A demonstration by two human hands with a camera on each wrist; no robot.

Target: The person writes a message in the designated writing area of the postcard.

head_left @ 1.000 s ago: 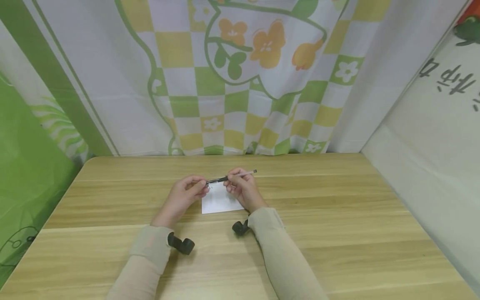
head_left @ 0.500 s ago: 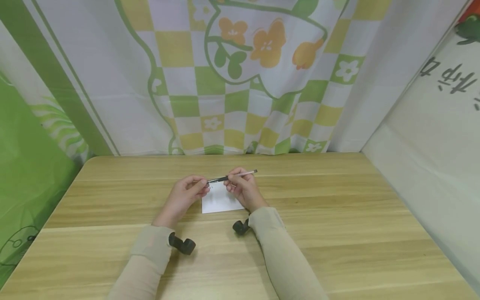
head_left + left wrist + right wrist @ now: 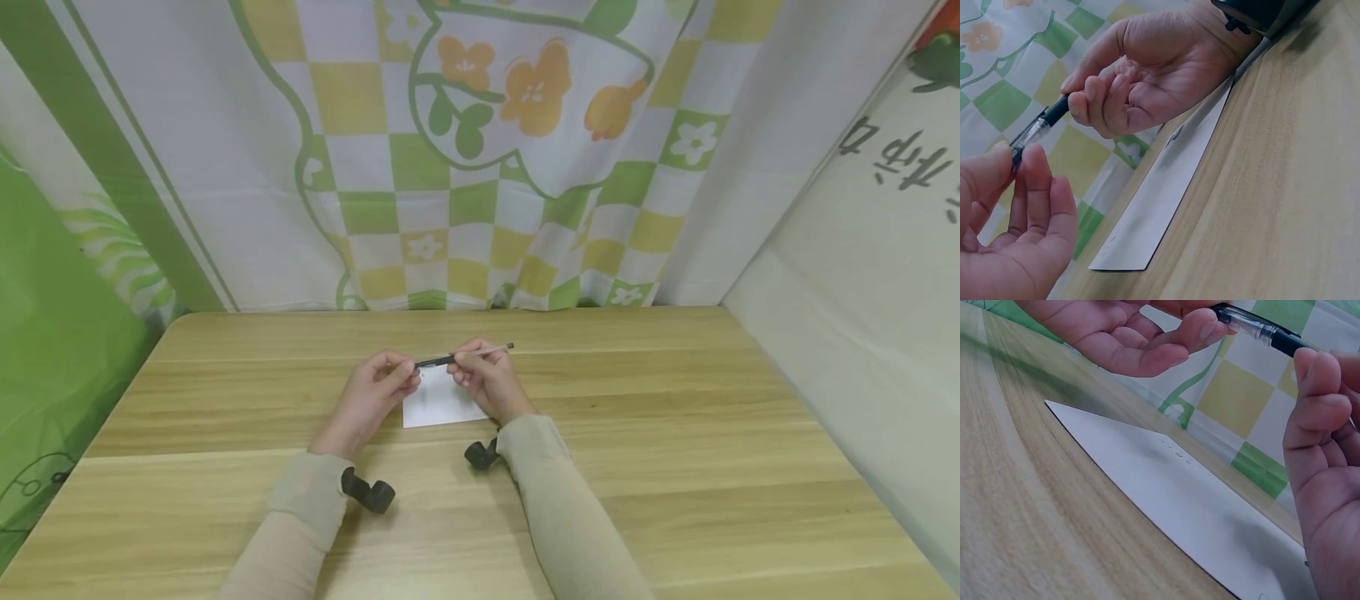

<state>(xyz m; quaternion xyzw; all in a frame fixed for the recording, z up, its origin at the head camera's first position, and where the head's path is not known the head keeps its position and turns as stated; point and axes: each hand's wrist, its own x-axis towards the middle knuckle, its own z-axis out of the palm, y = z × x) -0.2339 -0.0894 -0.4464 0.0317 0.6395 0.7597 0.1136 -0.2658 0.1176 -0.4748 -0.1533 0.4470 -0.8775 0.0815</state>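
A slim pen (image 3: pixel 435 362) with a clear barrel and a dark clip section is held between both hands above the table. My left hand (image 3: pixel 371 393) pinches its dark end between thumb and fingertips, as the left wrist view shows close up. Further along the pen (image 3: pixel 1259 328), the thumb and fingers of my right hand (image 3: pixel 489 385) grip a black section, and the clear rear part sticks out to the right beyond them. Under the hands lies a white sheet of paper (image 3: pixel 438 404), bearing small dark handwritten marks near its far edge in the right wrist view.
The wooden table (image 3: pixel 675 467) extends to all sides of the paper. A checked, flowered curtain (image 3: pixel 480 208) hangs behind its far edge, and a pale wall with dark lettering (image 3: pixel 862 292) borders the right side. Each wrist carries a black camera mount (image 3: pixel 375 496).
The left wrist has shifted very slightly to the right. The pen's free right end sits a touch lower; both hands keep their hold and the paper stays in place.
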